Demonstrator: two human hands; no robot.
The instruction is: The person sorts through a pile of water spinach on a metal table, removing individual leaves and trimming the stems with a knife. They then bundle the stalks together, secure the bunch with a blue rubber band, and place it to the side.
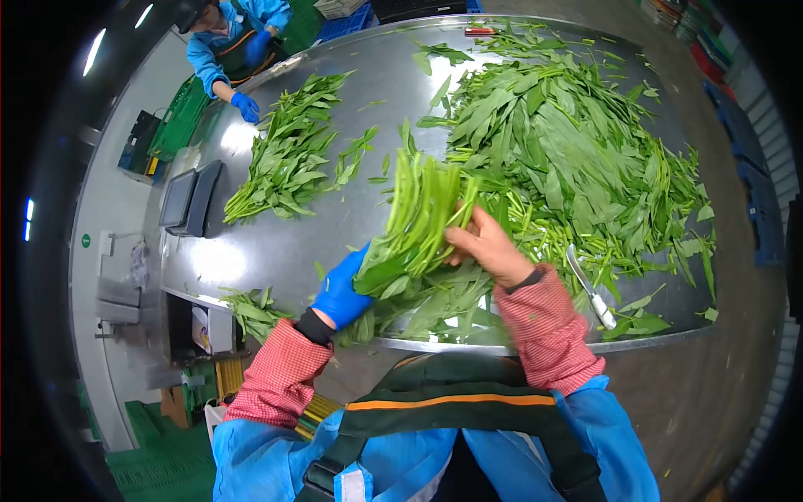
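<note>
In my left hand, gloved in blue, is the leafy end of a bunch of water spinach. Its pale green stems point up and away from me above the table. My bare right hand is closed on stems at the bunch's right side; the exact fingertip contact is partly hidden. A large heap of water spinach covers the table's right half, just beyond my right hand. Nearer my right sleeve lies a knife with a curved blade and white handle, resting among loose stems.
A metal table carries a second pile of greens at left. Beside that pile sits a dark scale-like device. A co-worker in blue gloves stands at the far left corner. A red-handled object lies at the far edge.
</note>
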